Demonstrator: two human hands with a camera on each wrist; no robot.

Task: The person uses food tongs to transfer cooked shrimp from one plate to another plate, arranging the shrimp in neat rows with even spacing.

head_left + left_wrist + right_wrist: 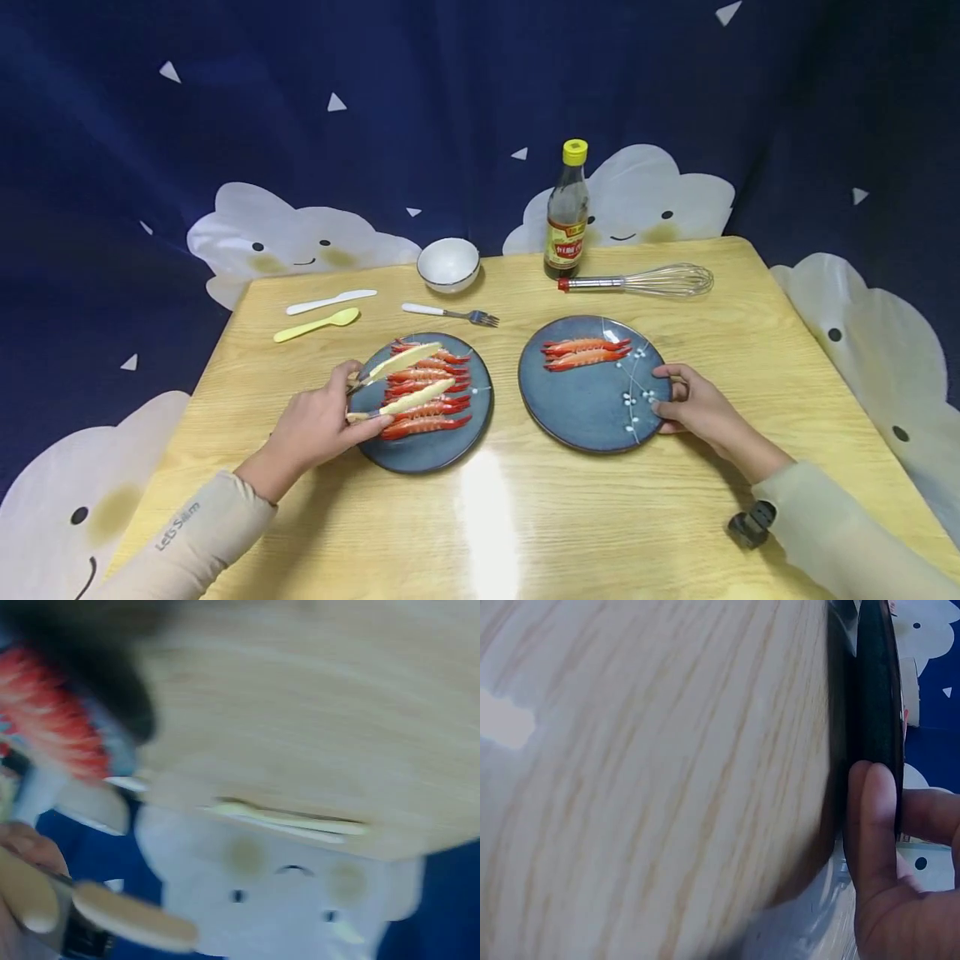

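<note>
My left hand [318, 421] holds a pair of tongs [420, 396] with cream tips, spread apart over the left blue plate [431, 457]. On that plate lie several red-and-orange shrimp [426, 425] in a stacked row, partly hidden by the tongs. The left wrist view is blurred and catches the shrimp [56, 712] at its left edge. With thumb above and fingers beneath, my right hand [693, 404] pinches the right rim of a second blue plate [573, 408], which has a white blossom pattern. Two shrimp [587, 358] lie side by side on its far part.
Behind the plates are a white knife [330, 302], a yellow spoon [317, 325], a fork [450, 313] and a white bowl [448, 265]. A yellow-capped sauce bottle [567, 218] stands at the back, beside a whisk [637, 282]. A dark cloud-patterned curtain [450, 108] hangs behind the wooden table [405, 533].
</note>
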